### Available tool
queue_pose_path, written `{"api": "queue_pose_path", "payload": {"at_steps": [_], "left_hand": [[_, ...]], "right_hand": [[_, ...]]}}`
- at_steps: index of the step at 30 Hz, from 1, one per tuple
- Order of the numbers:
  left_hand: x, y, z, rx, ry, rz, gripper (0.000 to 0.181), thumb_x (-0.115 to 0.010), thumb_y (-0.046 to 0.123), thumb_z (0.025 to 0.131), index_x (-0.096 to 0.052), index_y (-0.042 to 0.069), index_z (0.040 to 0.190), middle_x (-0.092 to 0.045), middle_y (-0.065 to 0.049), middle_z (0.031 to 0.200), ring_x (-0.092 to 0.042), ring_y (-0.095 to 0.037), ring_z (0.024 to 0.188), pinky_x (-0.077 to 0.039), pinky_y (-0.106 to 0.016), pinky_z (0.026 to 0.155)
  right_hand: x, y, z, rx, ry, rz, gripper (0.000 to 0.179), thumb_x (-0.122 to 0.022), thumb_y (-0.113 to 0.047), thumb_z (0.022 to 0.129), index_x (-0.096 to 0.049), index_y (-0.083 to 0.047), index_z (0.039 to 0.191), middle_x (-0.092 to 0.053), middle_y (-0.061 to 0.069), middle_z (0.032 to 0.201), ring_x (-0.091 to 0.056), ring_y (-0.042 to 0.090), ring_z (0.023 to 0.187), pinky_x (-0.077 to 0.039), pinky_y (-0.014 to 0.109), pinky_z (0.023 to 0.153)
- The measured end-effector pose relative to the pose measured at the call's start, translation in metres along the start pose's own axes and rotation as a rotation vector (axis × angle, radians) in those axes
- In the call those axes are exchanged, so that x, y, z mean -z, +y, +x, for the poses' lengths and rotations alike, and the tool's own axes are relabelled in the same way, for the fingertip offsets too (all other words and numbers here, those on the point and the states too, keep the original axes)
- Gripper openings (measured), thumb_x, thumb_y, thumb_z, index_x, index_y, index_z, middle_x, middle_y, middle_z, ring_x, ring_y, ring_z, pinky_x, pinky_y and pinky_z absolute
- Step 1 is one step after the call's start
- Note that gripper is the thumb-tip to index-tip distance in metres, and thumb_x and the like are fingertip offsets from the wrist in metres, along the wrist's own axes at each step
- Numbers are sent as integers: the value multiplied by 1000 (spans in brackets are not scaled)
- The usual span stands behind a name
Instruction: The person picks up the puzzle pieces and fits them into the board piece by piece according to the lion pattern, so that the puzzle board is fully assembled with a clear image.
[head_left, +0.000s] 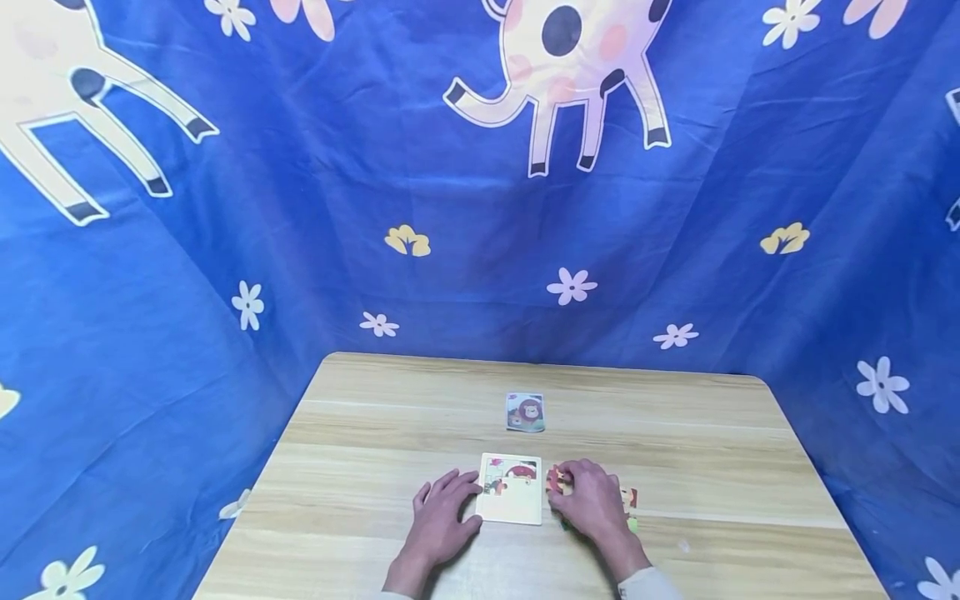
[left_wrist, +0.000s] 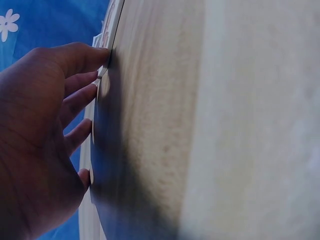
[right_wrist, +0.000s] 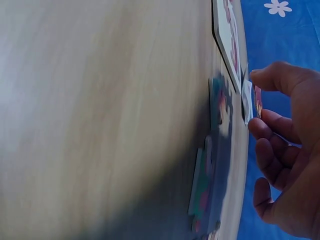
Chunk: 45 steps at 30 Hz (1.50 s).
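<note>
A white puzzle board [head_left: 517, 508] lies on the table, with several picture pieces fitted along its upper part. My left hand [head_left: 442, 517] rests at the board's left edge, fingers spread and fairly straight, thumb near the lower corner. Just right of the board, my right hand [head_left: 592, 500] pinches a red puzzle piece [head_left: 554, 480] between thumb and fingers. In the right wrist view that puzzle piece [right_wrist: 258, 100] is held above the table. Loose puzzle pieces [head_left: 630, 500] lie beside and partly under my right hand, which hides some of them.
A small picture card [head_left: 525, 412] showing a lion lies beyond the board. The wooden table [head_left: 375, 417] has rounded far corners. A blue printed cloth [head_left: 465, 292] hangs behind it and along both sides.
</note>
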<state>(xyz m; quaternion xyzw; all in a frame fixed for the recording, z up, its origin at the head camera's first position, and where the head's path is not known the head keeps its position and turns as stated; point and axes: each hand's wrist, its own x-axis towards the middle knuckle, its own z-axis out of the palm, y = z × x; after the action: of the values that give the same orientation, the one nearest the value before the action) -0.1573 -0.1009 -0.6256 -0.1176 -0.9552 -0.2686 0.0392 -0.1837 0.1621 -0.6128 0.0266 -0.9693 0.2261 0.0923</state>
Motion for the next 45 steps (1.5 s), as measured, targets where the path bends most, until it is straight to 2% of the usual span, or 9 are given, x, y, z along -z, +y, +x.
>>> {"api": "queue_pose_path", "payload": {"at_steps": [9,14,19,24,29,37,45], "left_hand": [[2,0,0,1,6,9,38,-72,30,76,-66,25,113,-57,9,137,-44,-25,135,-23,-67,107],[2,1,0,2,7,3,38,-72,30,76,-66,25,112,-58,8,137,-44,-26,135,-23,-67,107],[-1,-5,-1,14,23,0,38,-72,31,75,-66,27,112,-58,11,137,-44,-24,135,-22,-65,108],[-2,-6,-1,15,28,-3,38,-73,30,74,-66,26,112,-58,10,137,-44,-24,134,-21,-65,107],[-2,-2,1,10,19,-8,38,-72,29,74,-66,25,111,-58,9,137,-44,-25,134,-21,-66,107],[-1,1,-2,2,23,-9,37,-72,30,75,-66,24,112,-58,9,137,-45,-26,134,-23,-67,107],[-1,0,-2,8,18,-2,36,-71,30,76,-66,25,111,-58,10,137,-45,-25,134,-23,-67,107]], "right_hand": [[-7,-16,3,0,-18,12,39,-77,-39,67,-73,-21,102,-62,-11,83,-57,7,78,-37,30,68],[-12,-28,3,12,-36,12,41,-78,-41,67,-72,-19,102,-64,-8,84,-59,10,78,-38,32,69],[-18,-40,4,34,-59,0,39,-76,-41,68,-72,-18,100,-63,-8,85,-59,12,79,-40,35,71],[-23,-46,3,69,-47,-46,31,-73,-40,68,-72,-21,93,-59,-10,78,-54,10,72,-38,34,69],[-25,-50,2,88,-56,-88,28,-72,-40,71,-73,-23,93,-56,-11,75,-52,10,70,-37,34,67],[-30,-59,-1,121,-41,-119,35,-75,-41,69,-72,-24,100,-66,-5,91,-61,17,85,-39,37,70],[-33,-61,0,123,-51,-131,35,-75,-41,68,-72,-24,99,-65,-4,89,-60,16,83,-41,38,69]]}}
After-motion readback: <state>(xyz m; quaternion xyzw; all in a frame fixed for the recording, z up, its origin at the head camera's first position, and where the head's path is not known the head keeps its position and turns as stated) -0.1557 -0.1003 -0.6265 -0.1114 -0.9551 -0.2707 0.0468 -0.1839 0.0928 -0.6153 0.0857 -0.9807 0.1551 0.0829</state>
